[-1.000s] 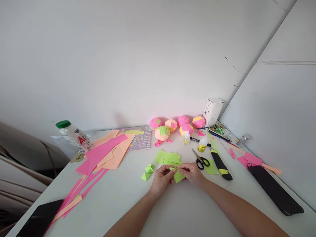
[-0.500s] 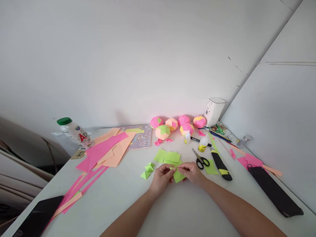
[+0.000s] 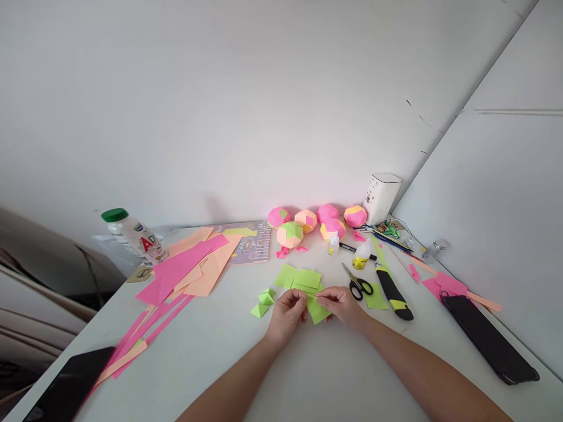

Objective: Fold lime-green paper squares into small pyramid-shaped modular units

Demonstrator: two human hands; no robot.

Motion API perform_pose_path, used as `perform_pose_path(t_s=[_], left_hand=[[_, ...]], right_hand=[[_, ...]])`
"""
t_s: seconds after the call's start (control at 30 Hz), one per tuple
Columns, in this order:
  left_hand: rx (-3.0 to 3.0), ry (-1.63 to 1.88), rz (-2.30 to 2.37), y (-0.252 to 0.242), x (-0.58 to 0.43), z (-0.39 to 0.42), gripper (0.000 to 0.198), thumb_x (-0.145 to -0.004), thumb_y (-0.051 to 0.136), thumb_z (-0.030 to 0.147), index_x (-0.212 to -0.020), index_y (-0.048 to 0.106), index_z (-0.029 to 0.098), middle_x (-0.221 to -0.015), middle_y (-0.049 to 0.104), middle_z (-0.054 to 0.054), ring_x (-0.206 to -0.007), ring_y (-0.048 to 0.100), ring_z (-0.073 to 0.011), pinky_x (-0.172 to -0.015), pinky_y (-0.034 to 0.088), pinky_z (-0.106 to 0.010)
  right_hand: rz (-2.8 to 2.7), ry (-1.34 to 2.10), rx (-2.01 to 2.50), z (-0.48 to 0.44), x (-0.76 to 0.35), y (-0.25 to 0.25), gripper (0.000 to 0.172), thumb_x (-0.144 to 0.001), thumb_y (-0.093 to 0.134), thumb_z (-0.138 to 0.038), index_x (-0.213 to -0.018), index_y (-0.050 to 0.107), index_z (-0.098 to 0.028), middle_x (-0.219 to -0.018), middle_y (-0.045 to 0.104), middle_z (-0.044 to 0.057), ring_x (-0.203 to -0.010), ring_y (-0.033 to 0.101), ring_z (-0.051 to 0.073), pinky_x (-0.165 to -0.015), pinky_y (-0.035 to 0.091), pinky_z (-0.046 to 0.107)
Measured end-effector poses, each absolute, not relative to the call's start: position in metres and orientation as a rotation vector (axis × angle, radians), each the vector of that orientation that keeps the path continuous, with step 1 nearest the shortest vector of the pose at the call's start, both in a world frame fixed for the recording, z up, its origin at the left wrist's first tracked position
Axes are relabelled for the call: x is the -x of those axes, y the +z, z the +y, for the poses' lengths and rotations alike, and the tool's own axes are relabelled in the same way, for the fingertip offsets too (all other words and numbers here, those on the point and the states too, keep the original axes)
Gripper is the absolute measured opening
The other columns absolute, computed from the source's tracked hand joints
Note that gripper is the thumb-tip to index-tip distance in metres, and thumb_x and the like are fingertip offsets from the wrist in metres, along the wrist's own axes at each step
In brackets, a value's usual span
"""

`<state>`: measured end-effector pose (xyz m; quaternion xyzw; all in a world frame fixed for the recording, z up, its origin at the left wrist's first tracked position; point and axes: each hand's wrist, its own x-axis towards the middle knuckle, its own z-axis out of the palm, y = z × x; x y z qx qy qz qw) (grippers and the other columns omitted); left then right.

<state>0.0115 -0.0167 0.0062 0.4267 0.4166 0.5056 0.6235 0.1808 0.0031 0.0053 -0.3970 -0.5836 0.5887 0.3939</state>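
Fingertips of my left hand [image 3: 287, 313] and my right hand [image 3: 342, 306] are pinched close together over the middle of the table. Between them is a piece of green paper [image 3: 311, 295], seen as a thin edge and mostly hidden by the fingers. Just below the fingertips a green paper square [image 3: 318, 312] shows. More green paper squares [image 3: 307, 278] lie right behind the hands, overlapping. Left of my left hand sit small folded green paper pieces [image 3: 266, 298]. Black-handled scissors [image 3: 360, 287] lie beyond my right hand, beside another green square [image 3: 376, 296].
A black and yellow utility knife [image 3: 393, 293], glue bottles [image 3: 361, 258] and a marker [image 3: 352, 251] lie behind on the right. Several faceted paper balls [image 3: 290, 235] line the wall. Pink and peach paper [image 3: 185, 266] and a white bottle [image 3: 136, 237] occupy the left. Phones [image 3: 488, 337] flank the table.
The fingers have shifted slightly on the green paper, and my left thumb has moved a little away from the right fingertips. Everything else stays in place.
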Motion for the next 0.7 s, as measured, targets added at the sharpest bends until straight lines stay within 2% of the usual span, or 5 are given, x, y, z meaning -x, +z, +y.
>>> perform_pose_path(t_s=[0.2, 0.33, 0.43, 0.53, 0.7], left_hand=[[-0.93, 1.217, 0.958, 0.0085, -0.0111, -0.0169, 0.025, -0.075, 0.058, 0.04, -0.071, 0.048, 0.018, -0.047, 0.047, 0.006, -0.042, 0.043, -0.0081, -0.045, 0.037, -0.021], [-0.935, 1.21, 0.944, 0.0126, -0.0109, -0.0176, 0.028, -0.078, 0.054, 0.045, -0.073, 0.047, 0.018, -0.055, 0.052, 0.004, -0.046, 0.048, -0.0093, -0.048, 0.04, -0.023], [-1.01, 1.122, 0.973, 0.0137, -0.0123, -0.0184, 0.032, -0.072, 0.06, 0.048, -0.078, 0.05, 0.018, -0.057, 0.052, 0.004, -0.046, 0.05, -0.01, -0.048, 0.041, -0.024], [-1.118, 1.016, 1.057, 0.0119, -0.014, -0.0194, 0.034, -0.069, 0.063, 0.048, -0.078, 0.053, 0.017, -0.052, 0.05, 0.005, -0.044, 0.05, -0.0104, -0.046, 0.038, -0.022], [-1.187, 0.994, 1.06, 0.0087, -0.0146, -0.0219, 0.03, -0.072, 0.059, 0.046, -0.073, 0.051, 0.017, -0.052, 0.047, 0.005, -0.046, 0.047, -0.0094, -0.046, 0.035, -0.021]], right_hand=[[-1.445, 1.51, 1.032, 0.0043, -0.1808, 0.0046, 0.03, -0.072, 0.067, -0.039, -0.087, 0.07, -0.013, -0.06, 0.061, 0.001, -0.047, 0.056, 0.013, -0.042, 0.05, 0.026], [-1.431, 1.518, 1.023, 0.0053, -0.1816, 0.004, 0.03, -0.072, 0.066, -0.04, -0.086, 0.07, -0.014, -0.06, 0.06, 0.001, -0.048, 0.056, 0.013, -0.042, 0.049, 0.026], [-1.481, 1.52, 1.021, 0.0051, -0.1822, 0.005, 0.028, -0.073, 0.065, -0.04, -0.085, 0.069, -0.014, -0.06, 0.06, 0.001, -0.05, 0.055, 0.013, -0.043, 0.048, 0.025], [-1.569, 1.495, 1.022, 0.0037, -0.1818, 0.0077, 0.026, -0.075, 0.062, -0.04, -0.081, 0.069, -0.015, -0.06, 0.059, 0.001, -0.052, 0.053, 0.012, -0.046, 0.045, 0.023], [-1.721, 1.336, 1.028, -0.0003, -0.1778, 0.0133, 0.019, -0.076, 0.059, -0.032, -0.072, 0.066, -0.015, -0.055, 0.052, -0.001, -0.048, 0.044, 0.01, -0.044, 0.035, 0.021]])
